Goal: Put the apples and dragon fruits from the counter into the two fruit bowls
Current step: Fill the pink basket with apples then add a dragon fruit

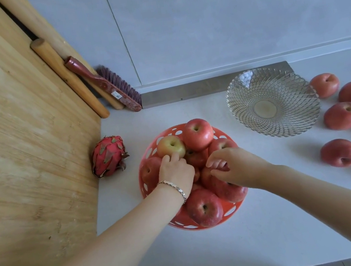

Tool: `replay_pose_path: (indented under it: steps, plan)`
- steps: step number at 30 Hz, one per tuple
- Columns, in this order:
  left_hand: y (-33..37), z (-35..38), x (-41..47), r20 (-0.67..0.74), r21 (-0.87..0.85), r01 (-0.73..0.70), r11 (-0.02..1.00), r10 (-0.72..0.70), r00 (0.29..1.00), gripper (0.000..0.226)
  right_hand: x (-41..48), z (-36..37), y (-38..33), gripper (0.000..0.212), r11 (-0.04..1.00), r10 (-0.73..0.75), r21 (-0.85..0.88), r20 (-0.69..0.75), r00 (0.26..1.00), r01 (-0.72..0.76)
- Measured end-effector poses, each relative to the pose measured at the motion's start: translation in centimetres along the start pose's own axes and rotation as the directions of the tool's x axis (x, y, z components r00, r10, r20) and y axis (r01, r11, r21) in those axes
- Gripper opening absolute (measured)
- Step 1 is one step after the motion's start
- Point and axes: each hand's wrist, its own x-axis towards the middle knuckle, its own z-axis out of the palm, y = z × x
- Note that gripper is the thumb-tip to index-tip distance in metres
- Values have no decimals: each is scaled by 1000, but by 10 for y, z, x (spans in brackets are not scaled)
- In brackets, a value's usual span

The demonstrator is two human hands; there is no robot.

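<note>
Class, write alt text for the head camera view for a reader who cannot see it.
Both hands, left hand and right hand, rest on apples piled in a red perforated bowl. A glass bowl sits empty beside loose apples; one dragon fruit lies by a wooden board.

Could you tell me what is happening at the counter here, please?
A person is filling fruit bowls. Both hands, left hand and right hand, rest on apples piled in the orange bowl. The glass bowl is empty. Several loose apples and a dragon fruit lie on the counter.
</note>
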Motion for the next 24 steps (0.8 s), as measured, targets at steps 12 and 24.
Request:
replay_pose_path:
  steps: [12,24]
  plan:
    - [-111,26,-4,-217,-778,276,564,-654,725,60,19,-1,-12,14,995,-52,79,-54,997,57]
    - [-165,96,39,79,-449,686,573,-739,669,109,24,-3,-6,11,997,-41,54,-120,992,48]
